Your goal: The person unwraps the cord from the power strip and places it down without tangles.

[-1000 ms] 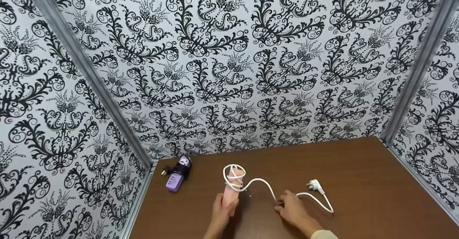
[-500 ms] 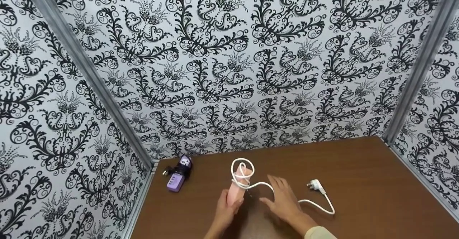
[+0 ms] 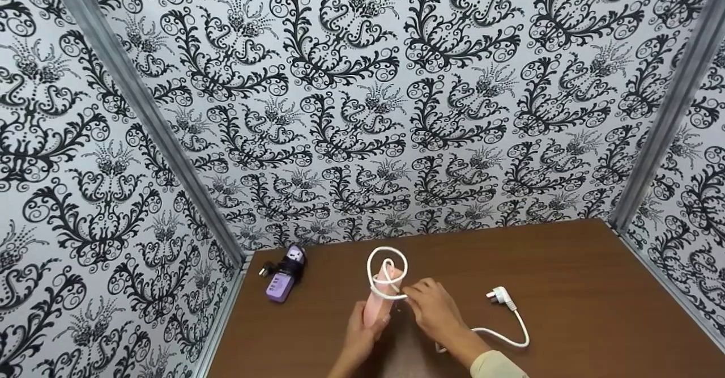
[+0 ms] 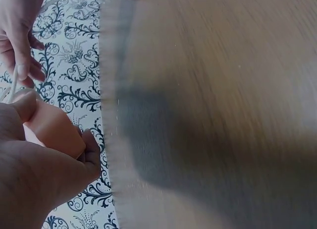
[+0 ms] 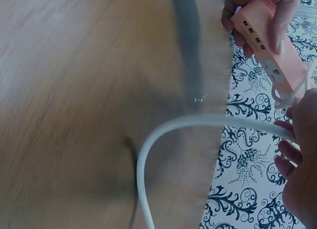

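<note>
One purple power strip lies far left. The left hand, reaching forward, grips a pink power strip (small dark slots along one face) above the table, its long axis slanting forward-right, far end toward the wall. The right hand, angled inward, pinches the white cord looped round it.

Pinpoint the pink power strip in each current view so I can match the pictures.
Head: the pink power strip is in the lower half, just right of centre.
Left wrist: near the left edge, slightly below mid-height, partly hidden by fingers.
Right wrist: in the upper right corner area, its row of ports showing.
Shared landmark: the left hand gripping it, visible in all three.
</note>
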{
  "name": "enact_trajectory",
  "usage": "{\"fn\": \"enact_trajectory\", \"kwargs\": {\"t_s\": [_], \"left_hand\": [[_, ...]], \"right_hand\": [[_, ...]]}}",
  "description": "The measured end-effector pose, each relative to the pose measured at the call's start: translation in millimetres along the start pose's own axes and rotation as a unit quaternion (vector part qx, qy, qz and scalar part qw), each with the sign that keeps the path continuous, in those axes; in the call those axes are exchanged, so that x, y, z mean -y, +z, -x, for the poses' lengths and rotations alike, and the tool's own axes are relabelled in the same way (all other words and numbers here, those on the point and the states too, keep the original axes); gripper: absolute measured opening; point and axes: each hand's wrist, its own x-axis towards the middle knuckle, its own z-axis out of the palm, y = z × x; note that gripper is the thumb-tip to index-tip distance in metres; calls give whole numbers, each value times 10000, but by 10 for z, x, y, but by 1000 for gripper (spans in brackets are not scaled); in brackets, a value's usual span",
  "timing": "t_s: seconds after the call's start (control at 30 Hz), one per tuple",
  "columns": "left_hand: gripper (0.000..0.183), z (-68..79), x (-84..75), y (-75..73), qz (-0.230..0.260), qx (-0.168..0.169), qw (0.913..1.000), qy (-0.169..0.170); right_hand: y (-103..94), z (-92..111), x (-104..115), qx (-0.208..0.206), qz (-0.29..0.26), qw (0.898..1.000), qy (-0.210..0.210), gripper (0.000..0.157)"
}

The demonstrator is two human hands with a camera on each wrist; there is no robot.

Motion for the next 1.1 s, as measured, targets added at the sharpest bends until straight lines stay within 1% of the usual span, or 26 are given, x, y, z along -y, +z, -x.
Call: {"fn": "enact_trajectory", "kwargs": {"t_s": [0.13, 0.2, 0.33, 0.4, 0.5, 0.57, 0.63, 0.7, 0.77, 0.87, 0.93, 1.1], "left_hand": [[35, 1, -8, -16, -253, -76, 9996, -21], [35, -5, 1, -27, -247, -105, 9996, -79], [33, -15, 41, -66, -279, -261, 9992, -152], [32, -16, 61, -97, -262, -353, 9989, -140], [32, -10, 70, -155, -226, -480, 9985, -129], [32, -1, 70, -202, -205, -560, 9982, -104], [33, 6, 74, -250, -180, -638, 9978, -88], [34, 4, 93, -295, -158, -691, 9974, -101], [35, 1, 106, -327, -106, -719, 9973, -118], [36, -8, 136, -360, -42, -703, 9974, -130], [36, -6, 148, -372, -7, -672, 9977, -96], [32, -3, 196, -364, -28, -553, 9984, -62]], "right_hand": [[-25, -25, -29, -206, -82, 9994, 263, 21], [-36, -31, -62, -231, -97, 9986, 460, 22], [-80, -12, -145, 12, 0, 9954, 954, 16], [-111, 17, -188, 175, 60, 9925, 1205, 12], [-168, 89, -258, 401, 105, 9862, 1603, 12], [-197, 163, -320, 632, 42, 9790, 1940, 12], [-223, 250, -398, 921, -50, 9678, 2342, 14], [-237, 343, -492, 1253, -162, 9527, 2764, 16], [-245, 438, -592, 1523, -258, 9370, 3134, 23], [-247, 569, -717, 1775, -268, 9197, 3492, 32], [-250, 646, -770, 1888, -266, 9134, 3596, 35], [-233, 772, -824, 2245, -284, 9086, 3510, 34]]}}
